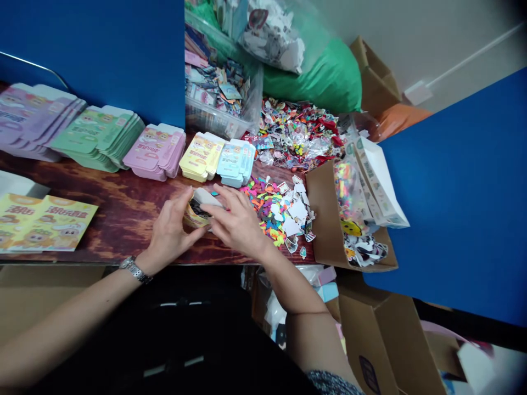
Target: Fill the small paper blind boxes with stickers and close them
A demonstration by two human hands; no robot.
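Note:
My left hand [171,230] is wrapped round a small yellow carton [195,219], held over the front of the table. The carton's top is open, with a white flap [203,196] standing up and dark contents inside that I cannot make out. My right hand [236,219] grips the carton's right side, fingers at the flap and opening. Just right of that hand lies a spread of colourful small pieces and white-backed stickers [284,211]. Behind the hands stand stacks of flat yellow cartons [201,155] and blue cartons [235,161].
Pink [155,149], green [96,134] and purple cartons [31,118] line the back left. Yellow printed sheets [49,222] lie front left. A clear bin [242,118], a heap of trinkets [300,131] and a cardboard box [325,214] stand rightward; blue panels [94,49] rise behind.

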